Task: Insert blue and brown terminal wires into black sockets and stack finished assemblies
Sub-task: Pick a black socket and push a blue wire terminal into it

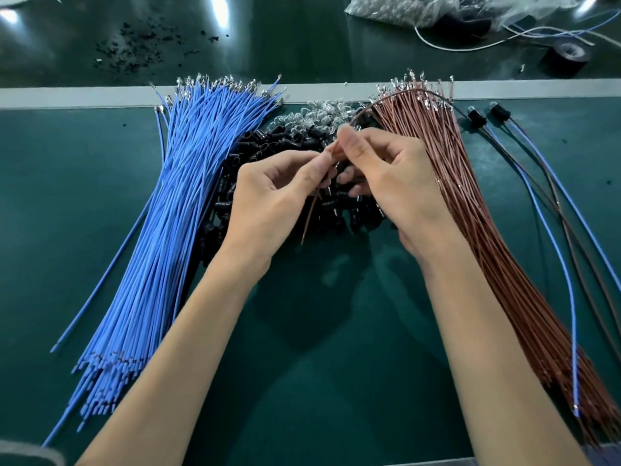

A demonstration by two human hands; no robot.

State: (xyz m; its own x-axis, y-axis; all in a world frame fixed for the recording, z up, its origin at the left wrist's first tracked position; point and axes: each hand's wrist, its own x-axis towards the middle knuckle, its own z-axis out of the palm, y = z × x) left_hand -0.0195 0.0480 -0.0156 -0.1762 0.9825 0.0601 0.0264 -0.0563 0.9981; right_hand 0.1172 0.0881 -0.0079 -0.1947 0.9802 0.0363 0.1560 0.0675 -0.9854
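The job has only just begun. Two finished assemblies point(475, 116) lie at the upper right of the frame, side by side, each a black socket with a blue and a brown wire trailing down toward the lower right. A lot is left to do: a big bunch of blue wires point(188, 196) lies on the left, a big bunch of brown wires point(470, 213) lies on the right, and a heap of black sockets point(268, 142) sits between them on the green table point(336, 331), with clear bulbs point(319, 112) just behind the heap. The hands are close together in the middle of the frame, above the sockets. The left hand point(279, 193) pinches one brown wire point(311, 213) between thumb and finger. The right hand point(386, 176) pinches the top of the same wire. I cannot tell if a socket is hidden in the fingers. The wire is long and thin. It runs from the fingers down and a little to the left, and its loose end points at the bottom of the frame. Its top end is hidden by the fingertips.
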